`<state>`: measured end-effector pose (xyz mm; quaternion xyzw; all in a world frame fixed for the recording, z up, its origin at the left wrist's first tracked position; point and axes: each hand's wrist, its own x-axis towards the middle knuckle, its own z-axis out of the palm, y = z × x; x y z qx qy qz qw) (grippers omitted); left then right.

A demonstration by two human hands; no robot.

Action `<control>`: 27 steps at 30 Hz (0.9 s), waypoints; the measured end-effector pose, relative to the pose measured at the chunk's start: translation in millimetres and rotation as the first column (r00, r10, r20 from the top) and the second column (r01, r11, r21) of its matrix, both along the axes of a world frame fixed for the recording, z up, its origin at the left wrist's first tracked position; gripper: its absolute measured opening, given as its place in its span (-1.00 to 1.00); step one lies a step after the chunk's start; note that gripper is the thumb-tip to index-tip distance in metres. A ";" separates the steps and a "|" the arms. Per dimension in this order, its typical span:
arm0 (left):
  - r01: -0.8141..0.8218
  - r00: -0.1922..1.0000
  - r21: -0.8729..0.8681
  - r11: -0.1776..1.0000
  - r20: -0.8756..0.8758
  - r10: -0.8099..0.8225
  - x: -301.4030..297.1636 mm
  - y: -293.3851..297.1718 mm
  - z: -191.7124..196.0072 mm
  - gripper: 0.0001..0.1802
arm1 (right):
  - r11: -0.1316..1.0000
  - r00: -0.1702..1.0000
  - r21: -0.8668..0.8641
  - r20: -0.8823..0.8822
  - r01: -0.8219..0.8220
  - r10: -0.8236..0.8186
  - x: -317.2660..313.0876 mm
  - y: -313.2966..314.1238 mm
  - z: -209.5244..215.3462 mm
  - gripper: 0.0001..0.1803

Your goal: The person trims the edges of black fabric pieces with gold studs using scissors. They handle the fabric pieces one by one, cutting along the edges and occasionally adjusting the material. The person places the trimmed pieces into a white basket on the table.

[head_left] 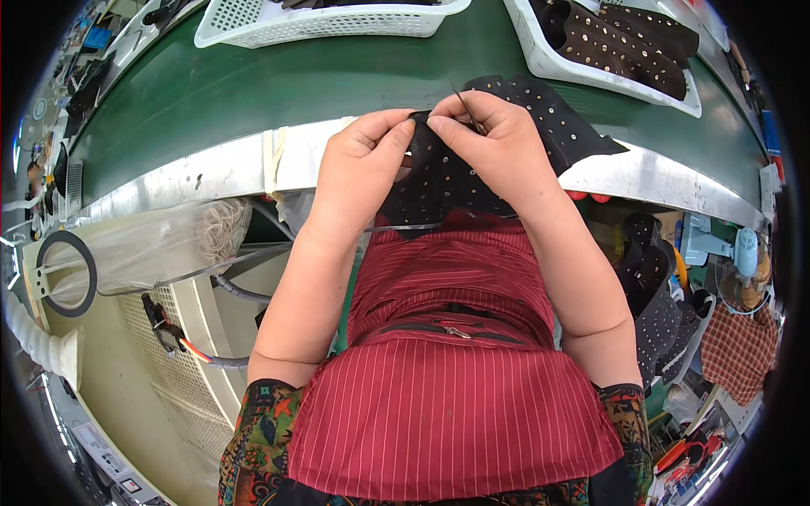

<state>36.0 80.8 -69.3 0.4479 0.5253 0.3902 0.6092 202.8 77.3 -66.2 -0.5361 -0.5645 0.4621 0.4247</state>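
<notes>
A black piece of material with small light metallic dots [439, 181] hangs from my two hands over the near edge of the bench and my lap. My left hand [363, 164] pinches its upper edge between thumb and fingertips. Close beside it, my right hand [498, 143] pinches the same edge. A slim dark metal tool [463, 103] also sits in my right hand, its thin tip pointing up and away; its kind is mostly hidden by the fingers. More black dotted material [561, 122] spreads on the bench behind my right hand.
On the green bench surface [295, 93], a white perforated basket [337, 25] and a white tray [553, 61] holding dotted pieces [629, 51] stand at the far side. A shiny metal strip [219, 171] edges the bench. More dotted pieces [654, 295] hang at right.
</notes>
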 end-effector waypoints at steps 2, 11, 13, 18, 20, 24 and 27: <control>0.002 1.000 -0.003 1.000 0.003 -0.002 0.9 -0.2 -0.1 -0.79 | 0.999 0.998 0.047 0.064 0.024 -0.027 0.2 -0.3 -2.2 -0.79; 0.005 1.000 0.044 0.999 0.011 -0.005 1.4 -2.7 -0.9 -0.79 | 0.989 0.957 0.142 0.282 0.029 -0.069 -5.2 -1.3 4.0 -0.80; 0.001 1.000 0.080 0.997 -0.030 0.002 1.5 -2.3 -2.4 -0.79 | 0.984 0.945 0.178 0.317 0.025 -0.081 -7.3 -1.8 4.1 -0.80; -0.025 0.995 0.156 0.987 -0.092 0.040 3.0 -1.3 -5.0 -0.83 | 0.980 0.922 0.197 0.380 0.000 -0.076 -7.4 -5.1 9.1 -0.81; -0.064 0.996 0.172 0.983 -0.057 0.075 3.2 -2.3 -9.0 -0.84 | 0.974 0.928 0.224 0.358 0.022 -0.103 -4.1 -9.1 10.8 -0.80; -0.134 0.989 0.142 0.981 0.083 0.123 6.0 -4.4 -11.7 -0.85 | 0.986 0.953 0.143 0.278 0.084 -0.121 4.3 -12.7 10.8 -0.78; -0.122 0.975 0.129 0.984 0.203 0.094 8.2 -4.4 -7.0 -0.87 | 0.989 0.969 0.119 0.218 0.092 -0.116 6.9 -9.6 4.0 -0.76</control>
